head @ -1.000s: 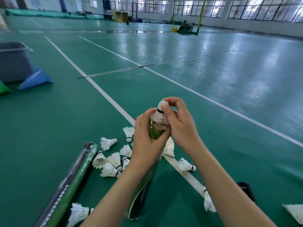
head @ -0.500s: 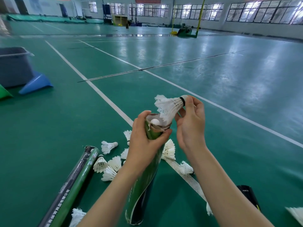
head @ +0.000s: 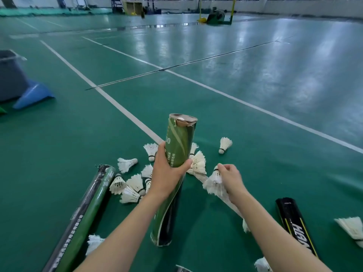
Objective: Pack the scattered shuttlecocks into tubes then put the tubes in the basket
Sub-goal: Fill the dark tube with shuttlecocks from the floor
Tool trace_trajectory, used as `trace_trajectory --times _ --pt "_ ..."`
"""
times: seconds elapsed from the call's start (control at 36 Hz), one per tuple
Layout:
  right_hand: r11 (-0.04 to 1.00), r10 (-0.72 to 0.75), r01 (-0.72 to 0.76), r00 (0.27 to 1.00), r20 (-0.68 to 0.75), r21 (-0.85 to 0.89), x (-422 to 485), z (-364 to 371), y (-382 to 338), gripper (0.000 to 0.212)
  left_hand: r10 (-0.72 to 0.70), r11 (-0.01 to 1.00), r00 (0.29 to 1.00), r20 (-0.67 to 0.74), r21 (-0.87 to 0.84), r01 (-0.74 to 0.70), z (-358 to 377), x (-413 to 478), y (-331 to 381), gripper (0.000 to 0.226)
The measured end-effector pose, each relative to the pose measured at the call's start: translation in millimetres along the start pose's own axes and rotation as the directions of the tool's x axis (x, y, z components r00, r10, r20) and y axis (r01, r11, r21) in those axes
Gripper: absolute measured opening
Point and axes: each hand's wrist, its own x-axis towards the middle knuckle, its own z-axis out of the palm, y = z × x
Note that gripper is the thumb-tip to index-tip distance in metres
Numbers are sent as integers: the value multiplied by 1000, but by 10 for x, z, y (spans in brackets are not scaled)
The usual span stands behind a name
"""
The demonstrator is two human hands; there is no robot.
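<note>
Head view: the left hand [head: 167,173] is wrapped round the middle of the green tube [head: 180,142], which stands upright on the floor, a cork showing in its torn open mouth. The right hand [head: 231,177] pinches a shuttlecock [head: 214,181] near its cork, low beside the tube. More shuttlecocks [head: 133,185] lie around the tube's foot. They look feather-light and easily crushed, so the cork seems the safest hold; the tube looks stiff enough for a firm grip.

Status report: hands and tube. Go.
Left hand grips green tube, upright, mouth open. Right hand pinches a shuttlecock beside it. Path to mouth clear; loose shuttlecocks on floor.
</note>
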Motion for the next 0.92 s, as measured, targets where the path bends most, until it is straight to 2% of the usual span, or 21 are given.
trace_trajectory --times 0.08,0.14,0.22,0.36,0.44,0.56,0.64,0.69,0.81,0.92 --pt "966 28 -1 995 101 -257 -48 113 368 25 4 999 1000 7 37 -4 47 16 -24 68" --pt "932 66 -12 988 136 -362 -76 166 539 22 4 997 999 38 76 -7 97 32 -44 75" --pt "916 94 -26 984 151 -401 -104 177 692 19 4 990 997 77 141 -15 176 18 -71 78" --pt "908 115 -27 976 187 -417 -89 104 781 26 -28 952 989 145 304 -17 170 -113 -199 91" --pt "915 112 -36 979 168 -402 -87 4 829 26 -70 872 973 219 487 -47 145 -221 -259 94" --pt "908 93 -23 985 147 -419 -92 -179 958 12 -246 692 916 316 719 -62 155 -337 -349 103" --pt "848 62 36 984 166 -529 -153 -338 1060 10 -364 627 855 370 776 -69 180 -468 -521 101" --pt "788 74 86 970 232 -609 -228 -439 1097 11 -437 575 806 399 813 -91 204 -599 -609 101" --pt "596 199 215 894 402 -773 -314 -580 1223 20 -467 554 760 452 820 -147 274 -860 -735 100" --pt "508 305 313 806 507 -803 -426 -690 1360 24 -489 569 736 468 811 -137 322 -1024 -805 103"
